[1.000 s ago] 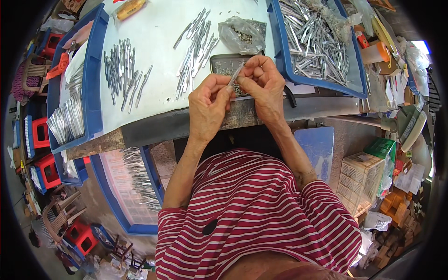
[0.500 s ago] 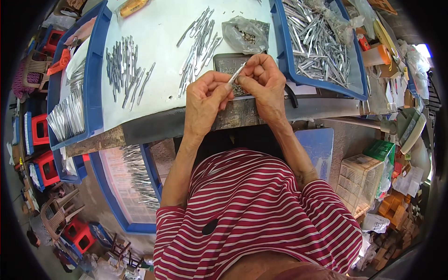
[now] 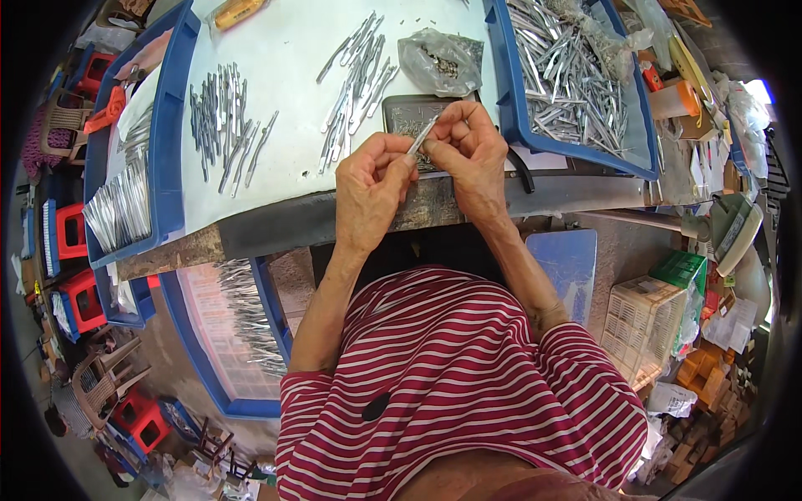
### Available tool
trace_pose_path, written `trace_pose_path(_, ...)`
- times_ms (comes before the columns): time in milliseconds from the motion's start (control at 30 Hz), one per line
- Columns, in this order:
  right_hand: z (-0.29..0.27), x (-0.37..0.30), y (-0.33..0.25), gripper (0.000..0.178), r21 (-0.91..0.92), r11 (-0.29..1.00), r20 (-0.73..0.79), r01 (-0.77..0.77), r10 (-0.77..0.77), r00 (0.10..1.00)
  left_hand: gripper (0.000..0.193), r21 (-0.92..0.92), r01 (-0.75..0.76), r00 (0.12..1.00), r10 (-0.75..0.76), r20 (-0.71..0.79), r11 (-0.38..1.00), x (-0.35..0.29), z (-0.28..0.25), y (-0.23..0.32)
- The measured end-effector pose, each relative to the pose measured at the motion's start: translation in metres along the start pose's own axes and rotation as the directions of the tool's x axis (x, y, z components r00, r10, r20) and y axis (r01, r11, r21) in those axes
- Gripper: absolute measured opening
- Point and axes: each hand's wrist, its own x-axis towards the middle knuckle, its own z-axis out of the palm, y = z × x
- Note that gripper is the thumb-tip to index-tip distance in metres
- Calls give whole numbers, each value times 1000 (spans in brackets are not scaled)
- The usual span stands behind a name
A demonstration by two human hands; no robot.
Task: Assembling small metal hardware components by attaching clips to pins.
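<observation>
My left hand point(image 3: 369, 185) pinches the lower end of a slim silver metal strip point(image 3: 423, 137) between thumb and fingers. At its upper end, my right hand point(image 3: 473, 160) has its thumb and fingertips closed around the strip. What else those right fingertips may hold is too small to make out. Both hands are over the bench's near edge. Behind them lies a dark shallow tray point(image 3: 399, 111) with many tiny metal parts, partly hidden by my right hand. A clear plastic bag point(image 3: 428, 73) with small brownish parts sits just beyond it.
Loose metal strips lie in a middle pile point(image 3: 361, 88) and a left pile point(image 3: 219, 117) on the white bench top. Blue bins flank them, a right bin point(image 3: 576, 160) heaped with strips and a left bin point(image 3: 171, 134). A yellow-handled tool point(image 3: 238, 12) lies far left.
My left hand has shifted slightly right and down, and my right hand has dropped a little. The strip stays between them, tilted slightly steeper.
</observation>
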Motion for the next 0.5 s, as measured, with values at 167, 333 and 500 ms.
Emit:
trace_pose_path(167,-1,-1,5,24,32,999,4,1,-1,1000,9,119,-116,989,126,-77,986,-6,7,-7)
trace_pose_path(333,-1,-2,2,24,71,996,-5,-53,54,999,12,511,-303,925,377,-45,805,-5,8,-9)
trace_pose_path(500,-4,-1,-5,25,135,986,20,-98,96,995,12,631,-470,814,580,39,617,1,6,-17)
